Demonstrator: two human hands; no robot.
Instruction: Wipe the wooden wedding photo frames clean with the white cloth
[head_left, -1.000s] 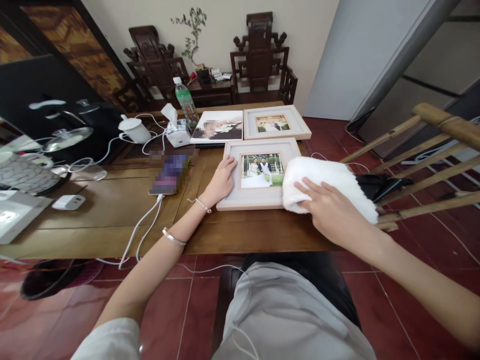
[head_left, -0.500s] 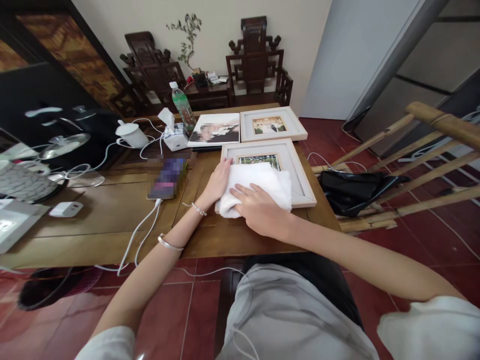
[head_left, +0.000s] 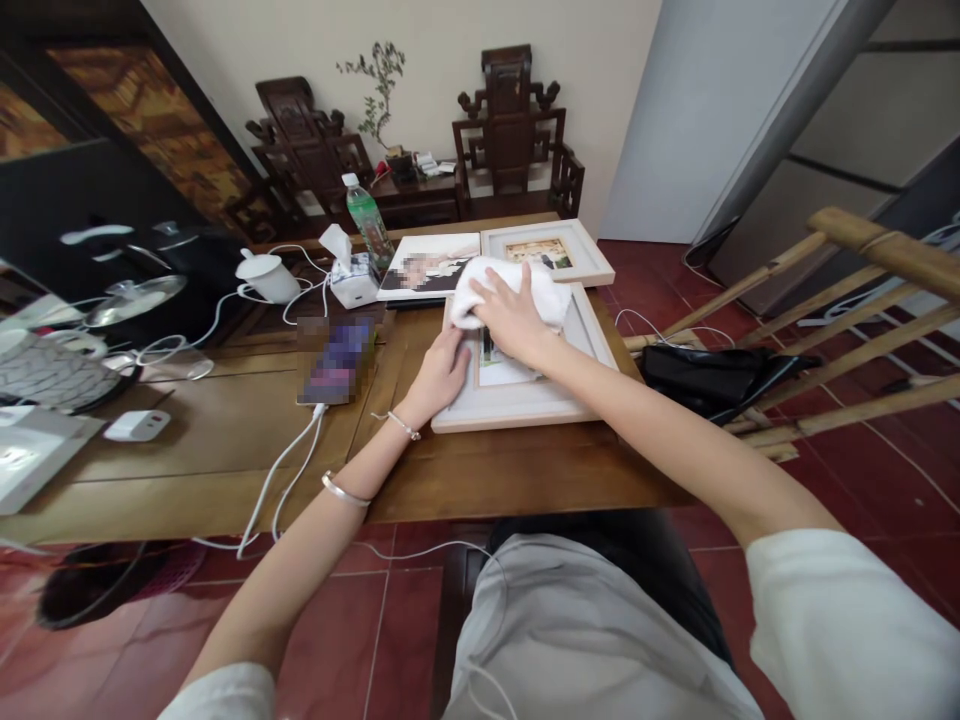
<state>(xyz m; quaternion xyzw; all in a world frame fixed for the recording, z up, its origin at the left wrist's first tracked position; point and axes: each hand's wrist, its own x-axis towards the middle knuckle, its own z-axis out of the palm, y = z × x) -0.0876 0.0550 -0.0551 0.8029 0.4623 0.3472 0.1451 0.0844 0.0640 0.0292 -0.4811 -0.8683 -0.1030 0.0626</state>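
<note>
A light wooden picture frame lies flat on the table near its front edge. My left hand grips the frame's left side, with the thumb lying over the rim. Under my right hand is a folded white towel, which the hand presses on the frame's far part with its fingers partly spread. Towel and hand hide much of the photo inside. Just beyond, a second framed photo and a flat photo panel lie side by side.
On the wooden table to the left are a phone on a white cable, a tissue box, a green-labelled bottle, a lidded white cup and a charger. A bamboo rack stands at the right.
My right hand has pushed the towel away from me, from the near part of the frame to its far edge. The frame's near side is now uncovered. My left hand stays at the left side.
</note>
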